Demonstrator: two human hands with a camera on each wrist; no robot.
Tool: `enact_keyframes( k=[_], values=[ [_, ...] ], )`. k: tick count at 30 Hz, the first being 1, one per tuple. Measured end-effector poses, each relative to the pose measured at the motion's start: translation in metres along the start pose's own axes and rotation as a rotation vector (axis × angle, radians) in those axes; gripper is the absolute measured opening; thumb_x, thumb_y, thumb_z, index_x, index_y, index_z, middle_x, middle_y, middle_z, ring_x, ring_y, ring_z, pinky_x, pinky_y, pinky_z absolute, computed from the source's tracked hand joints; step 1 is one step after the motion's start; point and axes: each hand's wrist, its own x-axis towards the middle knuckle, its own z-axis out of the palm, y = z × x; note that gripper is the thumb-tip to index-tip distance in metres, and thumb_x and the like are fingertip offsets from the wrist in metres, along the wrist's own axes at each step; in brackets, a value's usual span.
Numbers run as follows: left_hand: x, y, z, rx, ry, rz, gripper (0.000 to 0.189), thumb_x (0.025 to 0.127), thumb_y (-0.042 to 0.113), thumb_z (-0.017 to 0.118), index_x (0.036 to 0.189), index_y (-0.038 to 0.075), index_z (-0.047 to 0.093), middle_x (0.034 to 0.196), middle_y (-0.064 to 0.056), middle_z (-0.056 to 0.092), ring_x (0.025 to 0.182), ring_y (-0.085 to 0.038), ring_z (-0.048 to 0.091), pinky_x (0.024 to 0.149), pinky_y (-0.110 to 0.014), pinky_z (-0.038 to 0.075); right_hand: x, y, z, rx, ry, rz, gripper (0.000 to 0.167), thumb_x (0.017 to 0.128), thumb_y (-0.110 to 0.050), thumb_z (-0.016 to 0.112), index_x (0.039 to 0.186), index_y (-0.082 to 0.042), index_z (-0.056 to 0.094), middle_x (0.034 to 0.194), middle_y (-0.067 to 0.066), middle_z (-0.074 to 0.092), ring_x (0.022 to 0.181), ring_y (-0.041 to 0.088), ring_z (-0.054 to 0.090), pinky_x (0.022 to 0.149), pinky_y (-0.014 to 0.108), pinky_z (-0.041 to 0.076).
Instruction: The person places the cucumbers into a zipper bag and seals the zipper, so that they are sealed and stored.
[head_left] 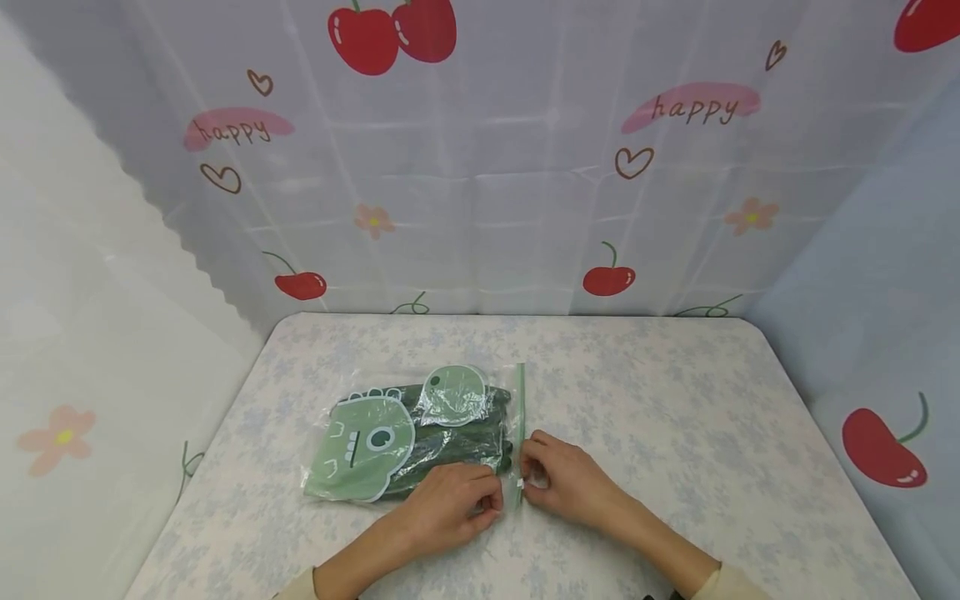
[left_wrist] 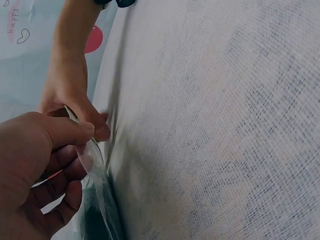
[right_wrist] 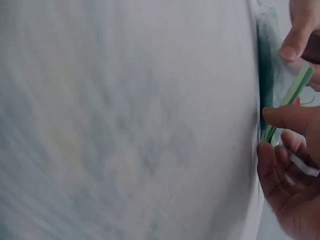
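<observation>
A clear zip bag (head_left: 337, 479) lies flat on the table, with light green cartoon faces on it and dark green folded material (head_left: 457, 442) showing through. A green zip strip (head_left: 521, 396) runs along its right-hand edge. My left hand (head_left: 453, 504) pinches the clear plastic at the near corner, just left of the strip; in the left wrist view its thumb (left_wrist: 75, 131) presses on the film. At the strip's near end, my right hand (head_left: 573, 483) pinches the green zip between thumb and finger. The right wrist view shows the strip (right_wrist: 295, 90) slanting up from those fingertips.
The table (head_left: 660, 400) has a pale cloth with a faint blue floral pattern. Behind it hangs a white curtain (head_left: 517, 150) printed with cherries, hearts and "happy". More sheeting hangs on the left (head_left: 82, 292) and right (head_left: 870, 317) sides.
</observation>
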Motion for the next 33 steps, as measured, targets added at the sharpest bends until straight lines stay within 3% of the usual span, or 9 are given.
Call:
enact_keyframes(
  k=[4,7,12,16,22,33],
  values=[
    [-0.002,0.0,0.0,-0.025,-0.009,-0.023,0.021,0.091,0.023,0.086,0.086,0.031,0.068,0.084,0.02,0.064,0.076,0.009,0.055,0.072,-0.006,0.042,-0.008,0.001,-0.003,0.343,-0.104,0.178,0.014,0.098,-0.022,0.078,0.095,-0.015,0.066,0.085,0.0,0.067,0.058,0.006,0.061,0.055,0.027,0.055],
    [-0.002,0.0,0.0,-0.033,-0.013,-0.03,0.02,0.091,0.024,0.086,0.087,0.032,0.067,0.084,0.02,0.064,0.076,0.009,0.054,0.072,-0.006,0.042,-0.012,0.001,-0.006,0.591,-0.209,0.267,0.018,0.105,-0.024,0.07,0.103,-0.006,0.072,0.083,0.01,0.072,0.05,0.011,0.064,0.048,0.03,0.057],
    [-0.001,-0.001,0.0,-0.028,-0.002,-0.017,0.021,0.09,0.024,0.086,0.087,0.031,0.067,0.083,0.021,0.063,0.077,0.009,0.054,0.073,-0.006,0.042,-0.011,-0.003,-0.006,0.816,-0.265,0.387,0.034,0.108,-0.029,0.066,0.113,0.004,0.075,0.072,0.006,0.073,0.049,0.007,0.062,0.045,0.022,0.053],
    [-0.001,-0.002,0.001,-0.038,0.005,0.006,0.022,0.088,0.022,0.087,0.087,0.029,0.066,0.082,0.019,0.063,0.075,0.01,0.05,0.072,-0.005,0.039,-0.007,-0.005,-0.001,0.881,-0.262,0.413,0.034,0.107,-0.026,0.067,0.108,0.006,0.075,0.068,-0.001,0.071,0.049,0.004,0.06,0.046,0.02,0.051],
    [-0.001,-0.002,0.002,-0.032,0.013,0.03,0.022,0.088,0.021,0.088,0.087,0.029,0.067,0.083,0.018,0.064,0.073,0.008,0.046,0.07,-0.009,0.039,-0.004,0.0,0.003,0.937,-0.24,0.45,0.027,0.105,-0.019,0.068,0.102,0.007,0.072,0.069,-0.002,0.068,0.052,0.004,0.06,0.047,0.02,0.052],
    [-0.001,0.001,0.001,-0.025,-0.05,0.012,0.018,0.091,0.024,0.086,0.089,0.03,0.069,0.086,0.019,0.064,0.074,0.007,0.046,0.071,-0.011,0.039,0.007,0.006,-0.002,0.937,-0.221,0.443,0.023,0.103,-0.014,0.067,0.104,0.008,0.07,0.07,-0.002,0.067,0.055,0.004,0.062,0.048,0.019,0.051]
  ],
)
